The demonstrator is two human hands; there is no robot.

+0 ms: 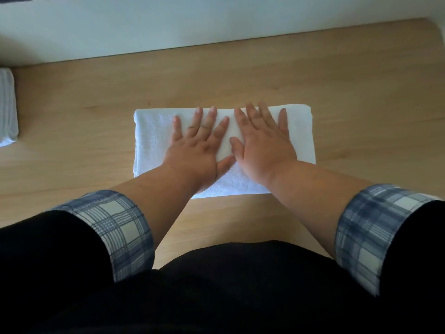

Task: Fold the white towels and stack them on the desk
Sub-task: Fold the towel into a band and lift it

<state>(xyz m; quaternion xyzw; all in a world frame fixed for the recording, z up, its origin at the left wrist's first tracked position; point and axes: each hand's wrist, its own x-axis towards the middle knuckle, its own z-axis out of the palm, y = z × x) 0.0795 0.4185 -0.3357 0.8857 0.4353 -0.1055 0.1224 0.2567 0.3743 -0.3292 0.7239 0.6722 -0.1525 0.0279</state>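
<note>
A white towel (299, 133), folded into a rectangle, lies flat on the wooden desk (361, 92) in front of me. My left hand (195, 148) presses flat on its middle-left part with fingers spread and straight. My right hand (262, 143) lies flat beside it on the middle-right part, fingers straight, the two thumbs almost touching. A stack of folded white towels (7, 107) sits at the desk's far left edge, partly cut off by the frame.
A pale wall (168, 25) runs along the back of the desk. The desk's right end curves off at the upper right. Bare wood surrounds the towel on all sides. My dark torso and plaid cuffs fill the bottom.
</note>
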